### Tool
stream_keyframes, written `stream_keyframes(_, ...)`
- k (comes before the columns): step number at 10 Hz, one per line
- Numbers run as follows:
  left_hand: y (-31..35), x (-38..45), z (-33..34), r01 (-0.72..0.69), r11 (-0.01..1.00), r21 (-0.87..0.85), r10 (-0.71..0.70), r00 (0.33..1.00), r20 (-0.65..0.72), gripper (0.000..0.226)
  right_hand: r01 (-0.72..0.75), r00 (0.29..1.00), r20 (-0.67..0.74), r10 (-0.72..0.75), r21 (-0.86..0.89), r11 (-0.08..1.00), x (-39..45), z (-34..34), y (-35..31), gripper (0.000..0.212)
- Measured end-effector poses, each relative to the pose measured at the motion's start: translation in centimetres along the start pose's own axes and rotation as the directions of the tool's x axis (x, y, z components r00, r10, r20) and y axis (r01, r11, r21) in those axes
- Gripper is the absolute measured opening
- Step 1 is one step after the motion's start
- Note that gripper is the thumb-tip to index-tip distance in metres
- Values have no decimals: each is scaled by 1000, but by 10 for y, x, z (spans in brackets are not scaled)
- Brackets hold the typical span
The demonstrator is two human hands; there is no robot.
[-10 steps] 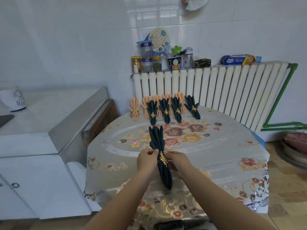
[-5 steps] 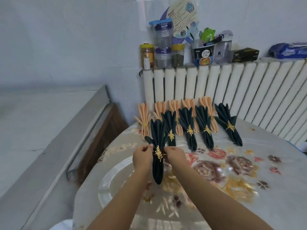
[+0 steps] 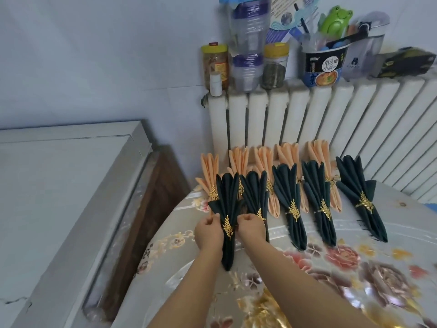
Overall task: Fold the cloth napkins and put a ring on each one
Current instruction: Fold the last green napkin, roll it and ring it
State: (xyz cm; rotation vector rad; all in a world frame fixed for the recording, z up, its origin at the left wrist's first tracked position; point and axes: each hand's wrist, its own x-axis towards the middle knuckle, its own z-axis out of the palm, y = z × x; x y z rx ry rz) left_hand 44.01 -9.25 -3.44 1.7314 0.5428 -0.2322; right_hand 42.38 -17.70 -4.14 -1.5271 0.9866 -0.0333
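Both hands pinch a folded dark green napkin [image 3: 227, 209] at its waist, the left hand [image 3: 208, 233] clamped on its left side and the right hand [image 3: 251, 229] on its right, either side of the gold leaf ring [image 3: 228, 226] that binds it. The napkin lies on the flowered counter [image 3: 354, 280] at the left end of a row of four ringed green napkins [image 3: 292, 204], in front of a row of peach napkins [image 3: 238, 159] near the radiator [image 3: 331, 114].

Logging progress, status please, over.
Both hands, left hand and right hand, pinch the ringed dark napkin at row's left end. Neighbouring dark napkin touching. Nothing blocking.
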Motion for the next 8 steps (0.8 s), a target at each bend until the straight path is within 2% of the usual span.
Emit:
stream_keyframes(2,2,-1,4,-19,999,46,24,995,-98,17,172,985,62,-163,-204,964,-3,3,-6,10)
stream_keyframes(3,4,-3,4,-20,999,44,25,993,-113,16,197,980,68,-186,-221,955,-4,2,-7,7)
stream_keyframes(4,6,3,7,19,998,63,-13,996,-85,16,131,991,51,-123,-196,972,3,2,-9,7)
stream_keyframes(5,1,9,14,82,994,75,-80,996,-32,15,66,998,21,-63,-252,965,11,0,-6,11)
stream_keyframes(7,3,10,8,109,990,87,-110,994,9,16,36,999,-2,-39,-320,947,9,-2,-7,18)
stream_keyframes(8,13,2,2,127,986,108,-128,992,-5,15,32,999,-26,-40,-274,961,4,-7,-11,14)
